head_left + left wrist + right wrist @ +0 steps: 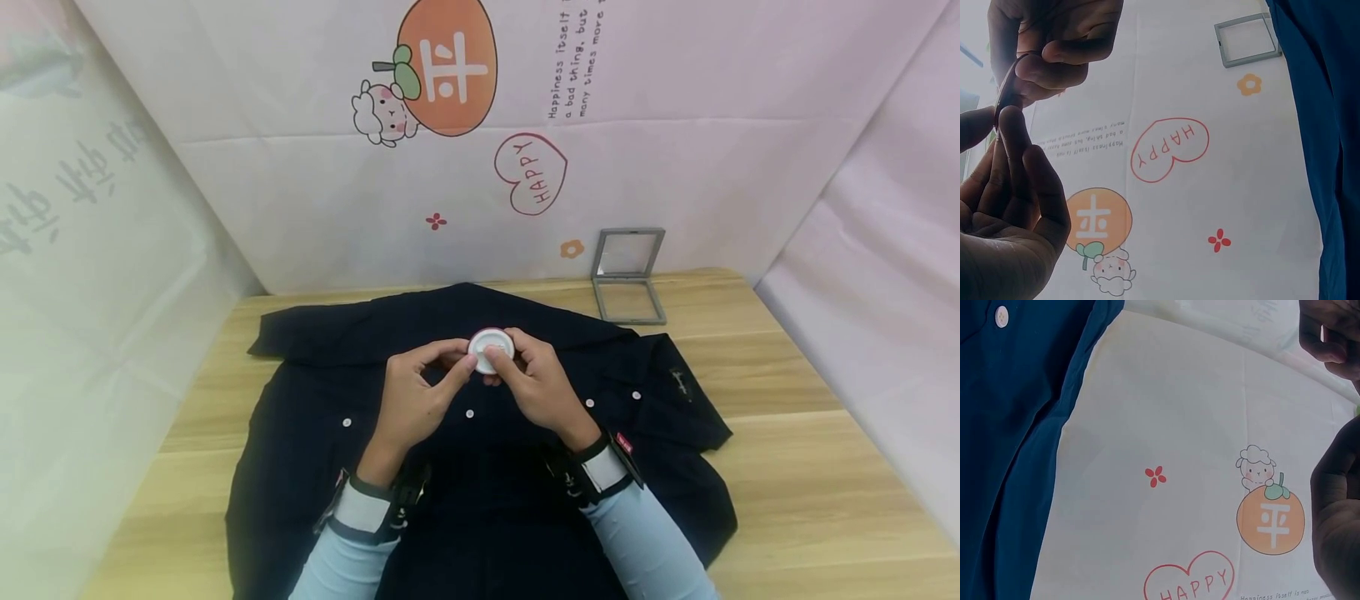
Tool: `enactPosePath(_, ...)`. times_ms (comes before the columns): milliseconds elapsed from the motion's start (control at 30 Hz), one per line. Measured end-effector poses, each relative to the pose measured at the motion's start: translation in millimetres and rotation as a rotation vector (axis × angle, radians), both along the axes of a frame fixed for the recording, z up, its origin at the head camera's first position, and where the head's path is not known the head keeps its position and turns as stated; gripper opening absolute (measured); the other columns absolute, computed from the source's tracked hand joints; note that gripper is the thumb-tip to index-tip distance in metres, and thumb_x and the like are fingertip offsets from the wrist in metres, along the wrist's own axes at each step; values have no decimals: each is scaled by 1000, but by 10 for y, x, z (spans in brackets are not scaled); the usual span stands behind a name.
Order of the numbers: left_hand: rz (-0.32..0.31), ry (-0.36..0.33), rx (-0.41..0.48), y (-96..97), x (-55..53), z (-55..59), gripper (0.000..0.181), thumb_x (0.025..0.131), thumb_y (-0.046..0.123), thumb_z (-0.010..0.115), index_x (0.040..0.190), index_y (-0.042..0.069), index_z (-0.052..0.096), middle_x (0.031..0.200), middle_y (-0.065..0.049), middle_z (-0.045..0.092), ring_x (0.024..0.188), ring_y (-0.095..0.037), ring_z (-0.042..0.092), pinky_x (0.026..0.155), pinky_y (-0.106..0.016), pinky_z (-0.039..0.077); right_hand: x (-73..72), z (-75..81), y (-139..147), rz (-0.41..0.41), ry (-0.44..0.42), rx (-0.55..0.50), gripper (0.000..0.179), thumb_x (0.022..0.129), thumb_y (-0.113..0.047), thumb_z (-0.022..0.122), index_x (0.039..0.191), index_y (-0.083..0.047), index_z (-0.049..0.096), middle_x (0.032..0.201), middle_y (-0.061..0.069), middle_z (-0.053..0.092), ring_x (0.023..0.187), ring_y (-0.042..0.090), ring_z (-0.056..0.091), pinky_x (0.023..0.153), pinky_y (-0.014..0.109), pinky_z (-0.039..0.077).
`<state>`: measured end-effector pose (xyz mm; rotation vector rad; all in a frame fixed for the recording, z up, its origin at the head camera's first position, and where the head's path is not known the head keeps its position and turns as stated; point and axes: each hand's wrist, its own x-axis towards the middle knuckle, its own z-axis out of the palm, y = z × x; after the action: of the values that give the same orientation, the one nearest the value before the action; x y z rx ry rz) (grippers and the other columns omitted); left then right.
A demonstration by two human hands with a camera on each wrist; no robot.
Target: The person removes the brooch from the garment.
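Observation:
A small round badge [491, 351] with a white ridged back and a thin red edge is held up over a dark navy shirt [435, 329]. My left hand [423, 392] pinches its left side between thumb and fingers. On the other side, my right hand [542, 383] grips the rim, with the thumb lying across the white back. In the left wrist view the badge [1007, 94] shows nearly edge-on as a thin curved disc between both hands. The right wrist view catches only parts of the hands, with the badge out of sight.
The shirt lies spread over a wooden table [795, 475], with small white buttons [469, 413] showing. Behind its right shoulder an opened grey-framed clear case [628, 322] stands near the back edge. White printed cloth [315, 208] hangs at the back and sides.

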<state>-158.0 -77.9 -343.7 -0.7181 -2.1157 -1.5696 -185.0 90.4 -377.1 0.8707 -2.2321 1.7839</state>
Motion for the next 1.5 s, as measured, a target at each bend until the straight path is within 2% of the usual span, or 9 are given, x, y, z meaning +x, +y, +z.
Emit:
enactPosePath(133,-3,4,-1,0,-3,0,11,80,-3,64,90,-7,65,69,-12,65,60,-15,59,55,-24,48,-4,-2,-4,-4,-8,4,16,93,-3,45,104,4,54,82,11,58,66,11,58,60,27,51)
enactPosePath(367,-3,9,-5,0,-5,0,11,79,-3,64,90,-7,65,70,-12,65,60,-15,59,55,-24,48,113,194,-48,-7,-2,-2,14,92,4,44,101,11,53,82,17,57,66,9,57,60,25,51)
enactPosePath(600,-9,8,-1,-5,-12,9,11,80,-2,64,90,-7,65,70,-12,65,60,-17,59,56,-24,49,126,224,-63,-9,17,-5,14,91,7,44,100,11,53,80,17,57,65,12,57,59,25,50)
enactPosePath(1233,-6,-12,-6,-18,-31,0,11,80,-2,64,90,-6,65,71,-12,65,61,-16,58,56,-24,48,110,193,-72,6,-6,-31,15,92,5,43,102,11,53,82,17,56,65,12,57,60,25,50)
enactPosePath(1500,-21,-27,-2,-24,-25,10,11,80,-2,64,90,-6,65,70,-12,65,60,-16,58,56,-24,48,5,9,-40,27,-7,-66,17,93,-1,43,104,7,53,87,15,57,67,10,58,60,26,51)
